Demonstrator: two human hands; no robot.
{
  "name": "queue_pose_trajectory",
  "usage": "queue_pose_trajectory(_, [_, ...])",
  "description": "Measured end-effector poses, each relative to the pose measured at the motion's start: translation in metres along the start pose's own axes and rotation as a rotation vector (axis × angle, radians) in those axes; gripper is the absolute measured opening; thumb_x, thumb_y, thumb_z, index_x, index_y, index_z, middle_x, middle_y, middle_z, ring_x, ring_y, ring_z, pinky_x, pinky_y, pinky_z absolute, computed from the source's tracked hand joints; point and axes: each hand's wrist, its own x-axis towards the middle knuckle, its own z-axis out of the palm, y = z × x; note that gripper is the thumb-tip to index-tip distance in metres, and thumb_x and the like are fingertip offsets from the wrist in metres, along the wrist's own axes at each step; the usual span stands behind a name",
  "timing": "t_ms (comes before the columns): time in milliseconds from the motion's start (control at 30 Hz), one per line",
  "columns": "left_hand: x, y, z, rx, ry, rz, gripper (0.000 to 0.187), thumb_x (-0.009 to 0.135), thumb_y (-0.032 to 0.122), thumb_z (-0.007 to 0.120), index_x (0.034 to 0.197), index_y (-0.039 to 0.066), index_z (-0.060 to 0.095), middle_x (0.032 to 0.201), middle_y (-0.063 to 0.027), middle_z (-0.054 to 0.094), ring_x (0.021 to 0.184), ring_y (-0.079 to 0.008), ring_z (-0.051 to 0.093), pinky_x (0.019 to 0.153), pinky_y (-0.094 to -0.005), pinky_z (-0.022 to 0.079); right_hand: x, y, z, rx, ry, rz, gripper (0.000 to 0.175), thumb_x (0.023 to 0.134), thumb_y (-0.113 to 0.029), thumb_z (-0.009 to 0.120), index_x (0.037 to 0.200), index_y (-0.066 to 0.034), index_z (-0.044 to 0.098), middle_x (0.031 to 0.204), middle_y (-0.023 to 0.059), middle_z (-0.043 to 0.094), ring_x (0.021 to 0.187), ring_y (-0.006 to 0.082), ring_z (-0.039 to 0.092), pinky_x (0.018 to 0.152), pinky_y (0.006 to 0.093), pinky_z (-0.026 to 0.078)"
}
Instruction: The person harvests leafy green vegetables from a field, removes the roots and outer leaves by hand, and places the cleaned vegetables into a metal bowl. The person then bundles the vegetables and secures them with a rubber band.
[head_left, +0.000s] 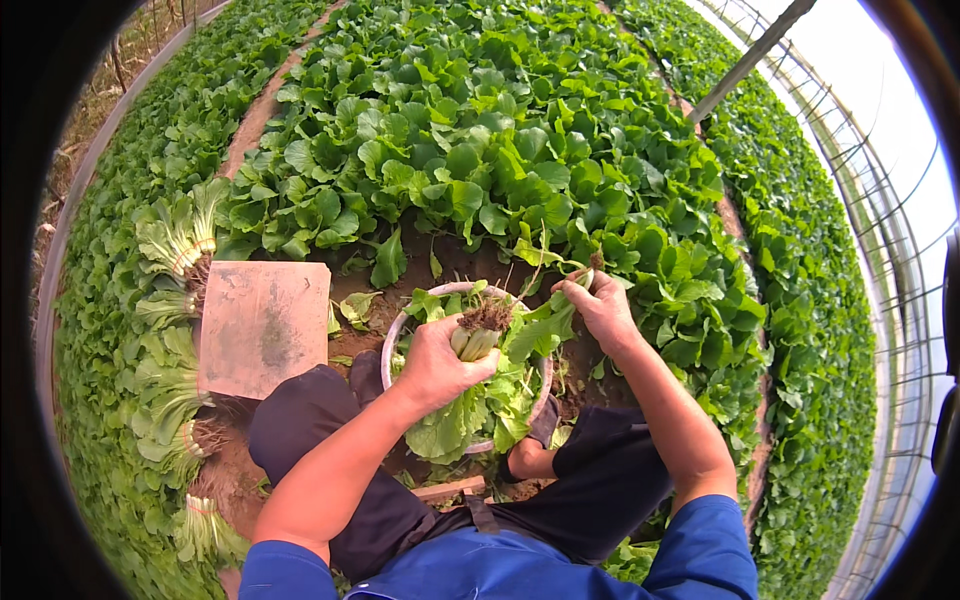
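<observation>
In the head view my left hand (442, 365) is closed around a bunch of leafy greens (475, 343), their soil-covered roots pointing up and their leaves hanging down. To its right, my right hand (600, 304) pinches a single leafy green plant (551, 324) near its root. Both hands are above a round tub (389, 341) with a pale rim, which holds loose leaves. Tied bundles of greens (184, 255) lie at the left, roots towards me.
A flat pinkish board (262, 330) stands left of the tub. Dense rows of growing greens (480, 150) spread ahead and to both sides. A slanted post (750, 61) rises at the upper right, near the greenhouse frame (892, 187). A wooden piece (448, 491) lies between my legs.
</observation>
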Motion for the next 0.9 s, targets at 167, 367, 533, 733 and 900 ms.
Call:
queue_pose_trajectory(167, [0.006,-0.010,0.005,0.326,0.007,0.399,0.053,0.074,0.008,0.077,0.124,-0.002,0.063,0.116,-0.0085,0.067,0.104,-0.0142,0.062,0.096,-0.0293,0.048,-0.039,-0.006,0.063,0.131,0.060,-0.110,0.012,0.093,-0.009,0.068,0.102,-0.0008,0.069,0.096,0.0057,0.072,0.086,0.0111,0.066,0.082,0.0285,0.053])
queue_pose_trajectory(367, [0.000,-0.012,-0.006,0.084,-0.107,0.064,0.037,0.077,0.003,0.074,0.113,-0.001,0.066,0.091,0.0034,0.068,0.080,-0.0046,0.058,0.076,-0.0233,0.050,-0.037,-0.009,0.087,0.302,-0.014,-0.151,0.025,0.100,-0.020,0.061,0.105,0.0019,0.071,0.100,0.0071,0.073,0.086,0.0112,0.066,0.081,0.0277,0.053])
queue_pose_trajectory(533, [0.005,-0.021,-0.014,0.227,0.031,0.086,0.036,0.072,0.015,0.080,0.103,0.003,0.069,0.087,-0.0126,0.073,0.075,-0.0203,0.070,0.073,-0.0331,0.056,-0.025,-0.014,0.083,0.283,0.003,-0.147,0.030,0.102,-0.024,0.058,0.095,0.0020,0.069,0.090,0.0068,0.072,0.078,0.0104,0.066,0.074,0.0263,0.054])
queue_pose_trajectory(733, [0.004,-0.021,-0.026,0.491,0.064,0.261,0.034,0.068,0.018,0.082,0.097,0.007,0.069,0.086,-0.0140,0.071,0.076,-0.0330,0.070,0.069,-0.0387,0.056,-0.013,-0.010,0.072,0.204,-0.012,-0.039,0.031,0.102,-0.026,0.056,0.091,0.0004,0.068,0.084,0.0048,0.070,0.069,0.0096,0.062,0.066,0.0246,0.051])
queue_pose_trajectory(900, [0.005,-0.014,-0.027,0.681,0.115,0.411,0.037,0.062,0.015,0.084,0.092,0.007,0.065,0.083,-0.0117,0.068,0.075,-0.0332,0.067,0.068,-0.0409,0.054,-0.005,-0.009,0.065,0.102,0.070,-0.044,0.030,0.102,-0.026,0.056,0.091,-0.0001,0.068,0.082,0.0047,0.070,0.065,0.0092,0.062,0.063,0.0239,0.050])
